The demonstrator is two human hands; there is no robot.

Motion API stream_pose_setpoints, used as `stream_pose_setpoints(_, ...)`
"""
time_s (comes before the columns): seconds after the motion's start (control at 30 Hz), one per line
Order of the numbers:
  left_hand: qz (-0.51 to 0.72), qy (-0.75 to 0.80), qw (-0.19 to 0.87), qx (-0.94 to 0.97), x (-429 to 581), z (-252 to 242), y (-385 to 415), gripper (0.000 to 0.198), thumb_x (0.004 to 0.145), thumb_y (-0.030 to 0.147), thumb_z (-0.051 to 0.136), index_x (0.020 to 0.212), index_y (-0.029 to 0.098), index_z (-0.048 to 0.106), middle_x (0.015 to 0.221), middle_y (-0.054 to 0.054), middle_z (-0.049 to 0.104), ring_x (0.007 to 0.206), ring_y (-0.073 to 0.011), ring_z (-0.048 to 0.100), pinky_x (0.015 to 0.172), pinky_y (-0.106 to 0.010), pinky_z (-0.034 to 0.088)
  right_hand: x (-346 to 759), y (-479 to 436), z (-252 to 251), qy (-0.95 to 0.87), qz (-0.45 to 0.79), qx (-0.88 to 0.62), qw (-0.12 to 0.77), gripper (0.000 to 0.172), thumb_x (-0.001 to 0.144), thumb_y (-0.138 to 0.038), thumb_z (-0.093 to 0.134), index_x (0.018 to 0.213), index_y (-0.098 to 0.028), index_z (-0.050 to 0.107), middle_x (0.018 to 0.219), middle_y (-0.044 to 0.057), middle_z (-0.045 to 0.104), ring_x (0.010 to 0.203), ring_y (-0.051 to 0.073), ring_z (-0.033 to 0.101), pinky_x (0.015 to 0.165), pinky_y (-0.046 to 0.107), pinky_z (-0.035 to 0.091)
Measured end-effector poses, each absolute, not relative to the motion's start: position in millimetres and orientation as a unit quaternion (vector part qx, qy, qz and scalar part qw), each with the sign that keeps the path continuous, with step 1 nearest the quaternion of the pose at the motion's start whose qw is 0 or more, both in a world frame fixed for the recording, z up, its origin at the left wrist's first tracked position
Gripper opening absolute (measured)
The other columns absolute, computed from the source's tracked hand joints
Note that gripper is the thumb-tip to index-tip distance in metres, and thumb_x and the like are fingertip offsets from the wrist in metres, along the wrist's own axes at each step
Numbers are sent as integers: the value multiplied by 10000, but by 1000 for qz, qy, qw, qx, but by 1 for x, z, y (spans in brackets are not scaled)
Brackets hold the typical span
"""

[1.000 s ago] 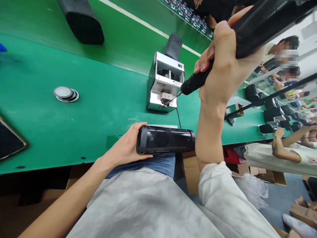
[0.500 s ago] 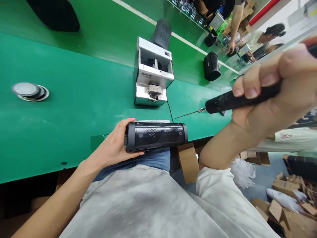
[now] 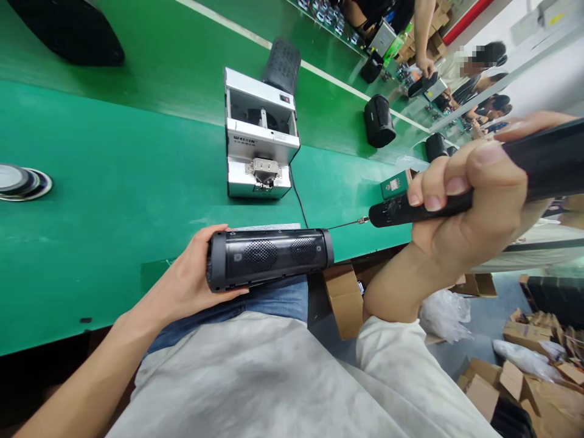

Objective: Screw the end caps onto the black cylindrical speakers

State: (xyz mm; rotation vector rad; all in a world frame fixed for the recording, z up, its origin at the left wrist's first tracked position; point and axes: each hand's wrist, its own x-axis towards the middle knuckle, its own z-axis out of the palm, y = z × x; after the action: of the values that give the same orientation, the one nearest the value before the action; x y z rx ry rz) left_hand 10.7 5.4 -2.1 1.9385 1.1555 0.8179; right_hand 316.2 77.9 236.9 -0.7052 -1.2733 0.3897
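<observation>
The left hand [image 3: 191, 283] clasped one end of the speaker [image 3: 269, 255] to steady it, while the right hand [image 3: 469, 213] squeezed the screwdriver [image 3: 395, 211], tip by the other end.

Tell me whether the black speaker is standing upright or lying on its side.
On its side: the black speaker is held horizontally, the left hand cupping one end.

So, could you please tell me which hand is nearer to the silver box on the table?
Left. The left hand, gripping the black speaker, sits in front of the silver box; the right hand, holding the screwdriver, is far off to its right.
</observation>
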Motion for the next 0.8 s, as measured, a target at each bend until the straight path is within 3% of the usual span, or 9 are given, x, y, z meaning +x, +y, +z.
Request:
stream_pose_setpoints(0.2, 325, 444, 367, 751, 12, 5, 3, 1071, 889, 558, 967, 1689, 300, 302, 1637, -193, 569, 1462, -485, 681, 1231, -694, 609, 326, 85, 196, -580, 259, -356, 686, 254, 839, -134, 852, 969, -264, 677, 604, -105, 524, 386, 113, 431, 364, 254, 403)
stream_pose_setpoints(0.4, 324, 443, 406, 731, 14, 12, 2, 1127, 812, 519, 1049, 1662, 313, 338, 1638, -203, 577, 1500, -448, 667, 1228, -632, 624, 315, 83, 191, -488, 239, -417, 729, 277, 595, -122, 788, 775, -319, 717, 486, -86, 391, 358, 123, 240, 335, 299, 249)
stream_pose_setpoints(0.53, 321, 444, 418, 725, 14, 14, 2, 1129, 805, 499, 1067, 1658, 313, 351, 1633, -206, 580, 1494, -446, 666, 1213, -644, 629, 308, 81, 196, -468, 246, -443, 724, 273, 542, -156, 801, 728, -326, 695, 457, -83, 345, 351, 117, 190, 344, 303, 209)
stream_pose_setpoints(0.8, 324, 452, 407, 724, 13, 12, 5, 1116, 819, 536, 1033, 1675, 279, 362, 1622, -215, 595, 1466, -450, 687, 1214, -642, 628, 335, 96, 177, -576, 293, -322, 692, 287, 739, -164, 886, 856, -271, 647, 513, -113, 449, 320, 103, 293, 323, 224, 336)
